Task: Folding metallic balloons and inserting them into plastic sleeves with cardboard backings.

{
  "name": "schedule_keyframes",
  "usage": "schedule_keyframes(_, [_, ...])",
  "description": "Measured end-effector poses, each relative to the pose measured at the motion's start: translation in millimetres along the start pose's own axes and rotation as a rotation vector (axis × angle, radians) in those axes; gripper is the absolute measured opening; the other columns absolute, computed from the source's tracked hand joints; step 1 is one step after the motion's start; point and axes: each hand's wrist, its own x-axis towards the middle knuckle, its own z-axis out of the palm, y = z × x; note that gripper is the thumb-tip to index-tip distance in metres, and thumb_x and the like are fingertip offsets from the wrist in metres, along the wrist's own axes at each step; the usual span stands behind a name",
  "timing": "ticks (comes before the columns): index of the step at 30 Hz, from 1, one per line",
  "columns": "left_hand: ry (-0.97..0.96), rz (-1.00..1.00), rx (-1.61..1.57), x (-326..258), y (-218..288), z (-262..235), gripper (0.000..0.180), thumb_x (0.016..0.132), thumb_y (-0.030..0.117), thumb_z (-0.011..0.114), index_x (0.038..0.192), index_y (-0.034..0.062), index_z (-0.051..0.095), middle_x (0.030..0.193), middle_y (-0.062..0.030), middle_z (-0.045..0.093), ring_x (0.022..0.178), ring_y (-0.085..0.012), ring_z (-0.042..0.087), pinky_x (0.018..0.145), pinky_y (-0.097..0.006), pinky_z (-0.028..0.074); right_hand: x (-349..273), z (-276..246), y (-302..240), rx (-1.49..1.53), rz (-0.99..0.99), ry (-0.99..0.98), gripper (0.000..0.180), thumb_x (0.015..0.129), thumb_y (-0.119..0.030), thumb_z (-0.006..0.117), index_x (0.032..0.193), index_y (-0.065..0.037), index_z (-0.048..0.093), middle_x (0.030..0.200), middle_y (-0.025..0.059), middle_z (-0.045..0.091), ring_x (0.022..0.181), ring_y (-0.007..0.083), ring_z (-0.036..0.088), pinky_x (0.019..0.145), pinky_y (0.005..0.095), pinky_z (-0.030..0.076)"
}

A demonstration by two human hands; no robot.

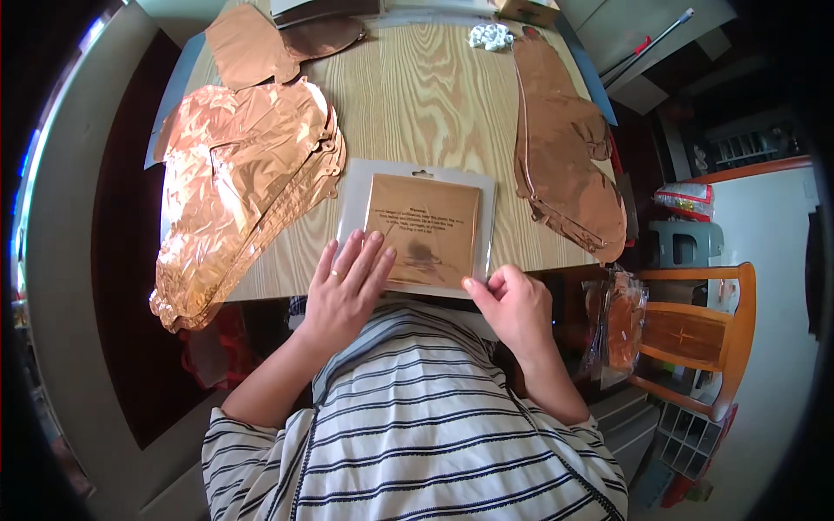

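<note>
I see my left hand (346, 291) just left of the frame's centre, lying flat and palm down with its fingers spread and pointing toward the upper right, a ring on one of them. My right hand (512, 304) sits just right of centre, curled loosely, its thumb and forefinger pinched together at their tips toward the left. Both bare forearms run in from the lower middle, angling toward each other.

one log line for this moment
left hand flat on foil balloon packet | right hand pinching packet's lower edge | packet on wooden table
</note>
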Motion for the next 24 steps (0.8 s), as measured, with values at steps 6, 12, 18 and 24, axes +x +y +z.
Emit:
schedule_keyframes(6, [0.025,0.071,-0.083,-8.7,2.8,1.7,0.048,0.089,0.016,0.057,0.136,0.0074,0.059,0.144,-0.0133,0.056,0.138,-0.0343,0.047,0.114,-0.049,0.035,-13.0,10.7,36.2,1.217,0.244,-0.594,0.046,0.092,-0.040,0.072,0.107,0.003,0.067,0.099,0.0100,0.072,0.086,0.0158,0.071,0.076,0.0293,0.055])
schedule_keyframes(12, [0.126,0.235,-0.136,3.0,-4.5,-16.1,0.038,0.092,0.017,0.064,0.128,0.0056,0.064,0.134,-0.0137,0.063,0.129,-0.0322,0.057,0.110,-0.048,0.041,25.4,-40.3,64.4,1.435,0.299,-0.689,0.050,0.096,-0.046,0.064,0.115,0.000,0.064,0.102,0.0090,0.072,0.089,0.0168,0.071,0.080,0.0301,0.057])
schedule_keyframes(18, [0.227,0.405,-0.165,46.1,1.2,-35.0,0.031,0.091,0.019,0.071,0.120,0.0084,0.066,0.123,-0.0087,0.070,0.117,-0.0275,0.066,0.100,-0.043,0.051,73.0,-81.6,55.6,1.349,0.390,-0.663,0.029,0.092,-0.026,0.071,0.107,-0.002,0.066,0.091,0.0013,0.069,0.082,0.0101,0.066,0.072,0.0254,0.052])
schedule_keyframes(24, [0.303,0.439,-0.080,77.7,-26.5,-34.7,0.030,0.090,0.012,0.071,0.118,0.0068,0.065,0.125,-0.0140,0.067,0.117,-0.0346,0.065,0.103,-0.049,0.049,90.1,-157.6,100.1,1.053,0.347,-0.244,0.020,0.086,-0.013,0.074,0.104,-0.006,0.067,0.083,-0.0030,0.064,0.075,0.0073,0.060,0.067,0.0229,0.048])
